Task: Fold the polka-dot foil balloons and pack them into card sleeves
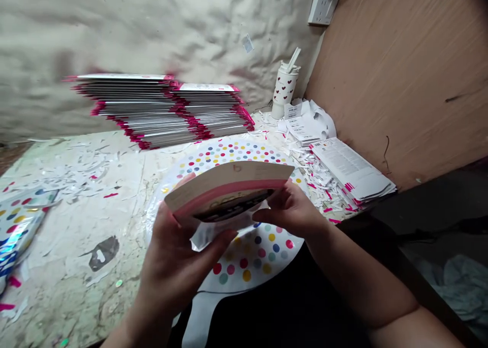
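Observation:
Between my hands is a bowed card packet [229, 185], pale with a pink band and a dark patch along its lower part. My left hand [179, 251] grips its left end, with the thumb stretched along the near side. On the right end, my right hand [293, 208] has its fingers behind the packet and its thumb in front. Something whitish and see-through shows under the dark patch; I cannot tell what it is. Beneath both hands lies a round white sheet [247, 274] with coloured dots. A white handle-shaped piece [200, 315] shows at its near edge.
Two stacks of pink-edged folded cards [160, 114] stand against the wall. A white heart-patterned tumbler [285, 88], curled label paper [310, 121] and printed sheets [353, 170] are to the right, among paper scraps [314, 175]. A dotted shiny bag [19, 221] lies at the left.

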Motion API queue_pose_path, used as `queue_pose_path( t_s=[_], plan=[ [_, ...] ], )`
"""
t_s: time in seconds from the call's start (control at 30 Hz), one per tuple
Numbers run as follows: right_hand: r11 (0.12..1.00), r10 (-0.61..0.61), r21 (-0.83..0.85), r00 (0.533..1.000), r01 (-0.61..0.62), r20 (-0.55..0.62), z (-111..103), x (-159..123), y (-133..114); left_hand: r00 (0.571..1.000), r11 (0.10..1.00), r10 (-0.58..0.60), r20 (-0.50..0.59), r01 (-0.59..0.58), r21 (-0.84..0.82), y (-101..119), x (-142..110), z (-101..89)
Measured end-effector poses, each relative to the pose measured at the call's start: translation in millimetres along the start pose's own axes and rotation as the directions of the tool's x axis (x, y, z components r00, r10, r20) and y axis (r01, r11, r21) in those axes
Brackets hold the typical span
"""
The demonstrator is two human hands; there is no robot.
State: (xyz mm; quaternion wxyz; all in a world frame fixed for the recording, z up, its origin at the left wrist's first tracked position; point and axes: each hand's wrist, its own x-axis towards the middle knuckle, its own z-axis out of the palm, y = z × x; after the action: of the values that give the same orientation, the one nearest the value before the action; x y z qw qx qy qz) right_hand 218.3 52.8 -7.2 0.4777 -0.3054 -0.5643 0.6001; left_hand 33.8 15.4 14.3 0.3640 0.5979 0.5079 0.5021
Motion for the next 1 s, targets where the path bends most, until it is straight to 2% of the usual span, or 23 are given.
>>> queue_pose_path(
  t_s=[0.13, 0.2, 0.27, 0.33, 0.37, 0.4, 0.43, 0.47, 0.53, 0.6, 0.73, 0.87, 0.93, 1.0],
  plan=[
    [0.996, -0.066, -0.057, 0.998, 0.067, 0.021, -7.3, 3.4, -12.1, 0.967, 0.978, -0.193, -0.165, 0.177, -0.107, 9.8, -8.3, -7.5],
    [0.993, -0.035, -0.113, 0.997, 0.041, 0.062, -14.9, 13.9, -13.8, 0.963, 0.966, -0.251, -0.100, 0.242, -0.096, 1.4, -7.0, -14.3],
    [0.965, 0.085, -0.254, 0.993, -0.063, 0.077, -22.5, 26.6, -9.9, 0.946, 0.944, -0.312, 0.090, 0.319, -0.083, -14.7, -3.6, -21.1],
    [0.858, 0.145, -0.491, 0.989, -0.147, -0.042, -26.1, 34.6, -0.9, 0.864, 0.887, -0.417, 0.283, 0.455, -0.081, -33.3, -3.1, -25.0],
    [0.772, 0.103, -0.619, 0.989, -0.147, -0.107, -25.1, 34.9, 4.9, 0.812, 0.845, -0.470, 0.346, 0.527, -0.088, -41.6, -4.9, -25.3],
    [0.672, 0.028, -0.733, 0.992, -0.108, -0.121, -22.0, 32.4, 11.2, 0.769, 0.804, -0.512, 0.382, 0.586, -0.102, -48.6, -8.4, -24.4],
    [0.571, -0.045, -0.820, 0.997, -0.026, -0.063, -16.9, 27.3, 17.4, 0.737, 0.769, -0.543, 0.402, 0.629, -0.114, -54.1, -13.0, -22.6],
    [0.483, -0.090, -0.871, 0.995, 0.090, 0.052, -10.1, 20.4, 23.4, 0.719, 0.747, -0.562, 0.409, 0.653, -0.121, -58.0, -18.4, -20.1],
    [0.380, -0.088, -0.869, 0.948, 0.316, 0.306, 5.2, 5.1, 32.8, 0.713, 0.738, -0.571, 0.405, 0.663, -0.127, -62.1, -29.2, -14.6],
    [0.346, -0.076, -0.843, 0.908, 0.412, 0.412, 18.3, -6.0, 37.9, 0.725, 0.751, -0.564, 0.394, 0.649, -0.119, -63.4, -37.0, -10.2],
    [0.319, -0.066, -0.850, 0.904, 0.419, 0.421, 29.0, -8.1, 37.8, 0.752, 0.795, -0.544, 0.372, 0.604, -0.057, -63.3, -42.1, -7.5],
    [0.225, -0.046, -0.873, 0.899, 0.434, 0.435, 29.7, -4.6, 36.9, 0.768, 0.821, -0.535, 0.353, 0.570, 0.005, -61.9, -42.3, -6.7],
    [0.230, -0.044, -0.881, 0.909, 0.413, 0.414, 28.8, -5.2, 37.6, 0.759, 0.819, -0.538, 0.366, 0.574, 0.014, -62.0, -42.6, -5.7],
    [0.278, -0.015, -0.877, 0.915, 0.391, 0.403, 27.3, -6.4, 36.9, 0.746, 0.806, -0.547, 0.380, 0.592, -0.001, -62.7, -43.2, -4.9]
  ],
)
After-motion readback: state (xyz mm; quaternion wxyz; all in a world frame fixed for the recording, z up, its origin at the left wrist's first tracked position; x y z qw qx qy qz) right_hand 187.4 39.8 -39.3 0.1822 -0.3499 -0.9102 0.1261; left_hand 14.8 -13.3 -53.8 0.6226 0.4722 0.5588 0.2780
